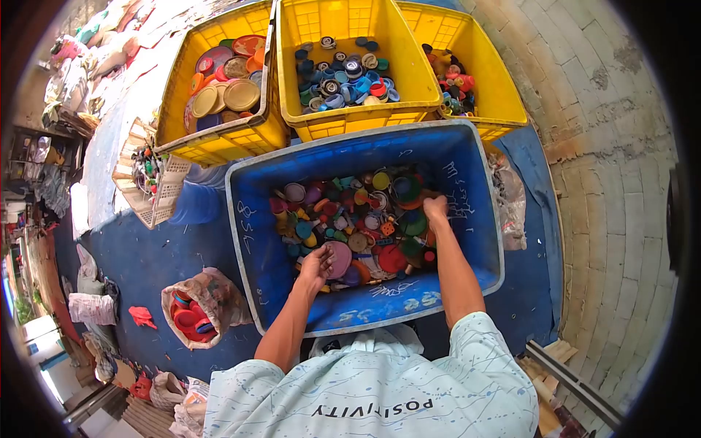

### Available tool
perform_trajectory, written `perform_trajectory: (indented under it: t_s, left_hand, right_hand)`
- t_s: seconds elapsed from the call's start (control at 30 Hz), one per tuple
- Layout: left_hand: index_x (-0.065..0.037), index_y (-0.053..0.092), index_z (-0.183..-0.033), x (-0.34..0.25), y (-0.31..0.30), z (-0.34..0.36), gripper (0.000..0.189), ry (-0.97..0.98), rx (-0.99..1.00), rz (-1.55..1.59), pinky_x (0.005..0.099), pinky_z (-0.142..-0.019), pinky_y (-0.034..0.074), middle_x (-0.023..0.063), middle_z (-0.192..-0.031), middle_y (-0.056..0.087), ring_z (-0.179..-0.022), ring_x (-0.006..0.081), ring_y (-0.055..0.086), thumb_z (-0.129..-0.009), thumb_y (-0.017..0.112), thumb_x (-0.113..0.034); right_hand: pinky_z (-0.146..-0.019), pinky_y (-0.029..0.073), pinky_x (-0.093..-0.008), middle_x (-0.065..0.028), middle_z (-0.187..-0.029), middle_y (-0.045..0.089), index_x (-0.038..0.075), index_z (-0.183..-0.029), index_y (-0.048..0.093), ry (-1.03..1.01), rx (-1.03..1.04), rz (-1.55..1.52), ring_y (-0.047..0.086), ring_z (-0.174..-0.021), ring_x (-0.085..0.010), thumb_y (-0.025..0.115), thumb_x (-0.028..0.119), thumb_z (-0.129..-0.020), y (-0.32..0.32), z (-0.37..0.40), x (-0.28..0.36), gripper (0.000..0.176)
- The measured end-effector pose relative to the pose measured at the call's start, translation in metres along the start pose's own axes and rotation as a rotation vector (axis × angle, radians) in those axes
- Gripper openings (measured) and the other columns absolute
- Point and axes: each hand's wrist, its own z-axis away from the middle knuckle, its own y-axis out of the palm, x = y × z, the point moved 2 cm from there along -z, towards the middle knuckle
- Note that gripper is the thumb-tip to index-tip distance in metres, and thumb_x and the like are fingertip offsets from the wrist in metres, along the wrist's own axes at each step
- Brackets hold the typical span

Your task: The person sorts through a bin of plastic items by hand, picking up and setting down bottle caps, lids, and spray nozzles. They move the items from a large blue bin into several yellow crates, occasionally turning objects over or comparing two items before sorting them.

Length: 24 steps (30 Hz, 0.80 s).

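Note:
Both hands reach into a large blue bin (241, 219) holding many mixed plastic lids and caps. My left hand (316, 268) is at the lower left of the pile, its fingers at the edge of a round pink lid (338, 260). Over on the right side of the pile, my right hand (435, 209) has its fingers bent down beside an orange lid (411, 204); its fingertips are partly hidden. Close to it lies a green lid (413, 222), and a red lid (392, 258) rests lower down.
Three yellow crates stand behind the bin: large lids in the left crate (274, 130), caps in the middle crate (365, 117), mixed pieces in the right crate (504, 109). At left are a sack (228, 296) with red items and a pale basket (171, 186). A block wall (606, 182) runs along the right.

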Motion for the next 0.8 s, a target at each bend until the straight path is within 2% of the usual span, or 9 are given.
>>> perform_trajectory:
  t_s: [0.1,0.23,0.33,0.43,0.53,0.63,0.73,0.8]
  left_hand:
    - [-0.012,0.059,-0.1,0.002,0.008,0.014,0.017,0.086,-0.073,0.057,0.0274,-0.064,0.042,-0.002,-0.089,0.062,-0.072,0.011,0.053,-0.091,0.059,-0.026]
    - [-0.011,0.06,-0.099,0.019,0.023,0.026,0.018,0.145,-0.141,0.128,0.0292,-0.067,0.043,-0.0002,-0.092,0.062,-0.073,0.0127,0.052,-0.089,0.062,-0.026]
    - [-0.013,0.061,-0.099,0.038,0.04,0.028,0.016,0.108,-0.145,0.145,0.0284,-0.067,0.043,-0.0002,-0.093,0.063,-0.072,0.0121,0.052,-0.089,0.063,-0.025]
    - [-0.013,0.061,-0.098,0.055,0.061,0.026,0.016,0.075,-0.126,0.126,0.0276,-0.064,0.044,-0.0013,-0.09,0.064,-0.069,0.0111,0.053,-0.089,0.063,-0.026]
    - [-0.012,0.06,-0.097,0.065,0.089,0.021,0.017,0.041,-0.088,0.067,0.0273,-0.061,0.045,-0.0022,-0.086,0.065,-0.067,0.0098,0.054,-0.089,0.063,-0.027]
    - [-0.012,0.062,-0.095,0.071,0.118,0.011,0.016,-0.013,-0.029,-0.017,0.0268,-0.061,0.044,-0.0018,-0.087,0.065,-0.069,0.0107,0.054,-0.088,0.065,-0.027]
    - [-0.011,0.061,-0.095,0.081,0.143,-0.01,0.015,-0.052,-0.004,-0.12,0.0257,-0.059,0.044,-0.0016,-0.084,0.065,-0.065,0.0091,0.053,-0.089,0.063,-0.025]
    - [-0.011,0.061,-0.091,0.085,0.164,-0.022,0.012,-0.055,-0.006,-0.15,0.0253,-0.056,0.042,-0.0024,-0.081,0.064,-0.061,0.0082,0.052,-0.088,0.063,-0.023]
  right_hand:
    - [-0.088,0.046,-0.0441,-0.0247,-0.106,0.065,-0.001,-0.11,0.062,-0.014,0.085,0.025,0.059,-0.106,-0.0391,0.066,0.021,-0.078,0.018,-0.029,0.005,0.039]
    - [-0.085,0.047,-0.0472,-0.0238,-0.102,0.065,-0.002,-0.099,0.066,-0.003,0.169,0.095,0.061,-0.101,-0.0398,0.066,0.02,-0.075,0.015,-0.035,0.021,0.033]
    - [-0.081,0.049,-0.0477,-0.0223,-0.097,0.066,-0.003,-0.096,0.065,0.02,0.131,0.138,0.062,-0.096,-0.0402,0.068,0.017,-0.073,0.018,-0.039,0.019,0.031]
    - [-0.076,0.05,-0.0477,-0.0278,-0.089,0.065,-0.004,-0.093,0.066,-0.087,0.054,0.117,0.063,-0.09,-0.0421,0.068,0.02,-0.073,0.037,-0.044,0.007,0.032]
    - [-0.079,0.05,-0.0467,-0.0276,-0.097,0.064,-0.003,-0.099,0.063,-0.154,0.253,0.05,0.062,-0.094,-0.0419,0.066,0.012,-0.073,0.03,-0.031,0.023,0.031]
    - [-0.081,0.049,-0.0466,-0.0273,-0.108,0.058,-0.002,-0.104,0.059,-0.799,0.012,-0.083,0.059,-0.099,-0.043,0.063,0.006,-0.073,0.016,0.009,0.042,0.032]
    - [-0.08,0.047,-0.0455,-0.0236,-0.101,0.055,-0.002,-0.103,0.058,-0.724,-0.066,-0.123,0.056,-0.092,-0.0405,0.057,0.0,-0.071,0.003,0.025,0.047,0.032]
    - [-0.081,0.047,-0.0462,-0.0252,-0.101,0.053,-0.003,-0.104,0.057,-0.648,-0.069,-0.091,0.055,-0.092,-0.0426,0.058,0.001,-0.072,-0.022,0.028,0.051,0.033]
